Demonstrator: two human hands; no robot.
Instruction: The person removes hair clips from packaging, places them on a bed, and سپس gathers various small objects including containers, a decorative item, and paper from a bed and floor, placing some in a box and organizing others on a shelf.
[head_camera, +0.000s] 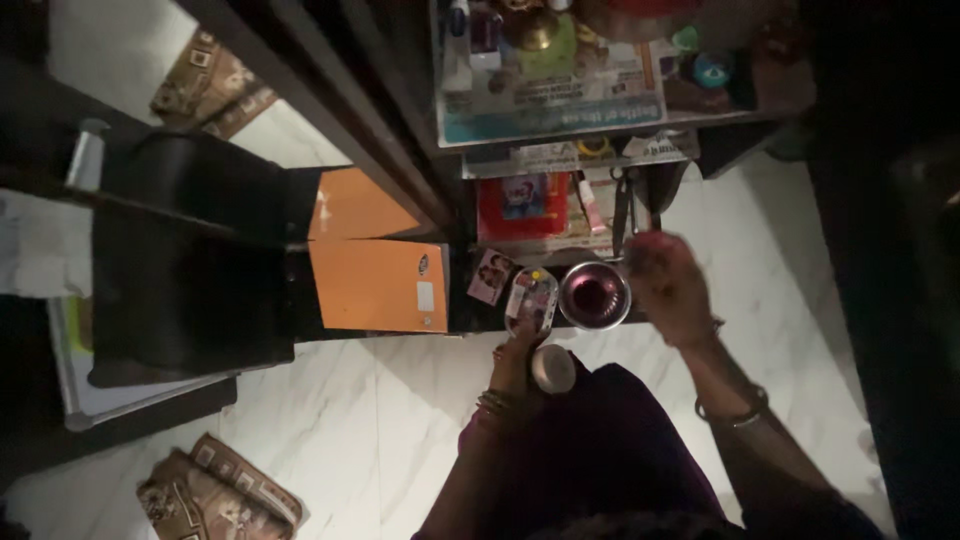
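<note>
On a dark shelf edge stands a round steel cup (595, 296) with a dark reddish inside. My right hand (667, 285) is at its right rim with the fingers curled on it, slightly blurred. Left of the cup lies a small oval tray (530, 300) with little coloured bits on it. Just below that tray is my left hand (512, 362), fingertips at the tray's near edge, with a small pale round container (552, 369) held against its right side. Bangles show on both wrists.
A cluttered shelf (560, 120) lined with newspaper holds bottles and a brass piece at the top. An orange folder (380, 285) and a dark box (190, 265) lie to the left. The white marble floor (360, 420) carries patterned mats (220, 495).
</note>
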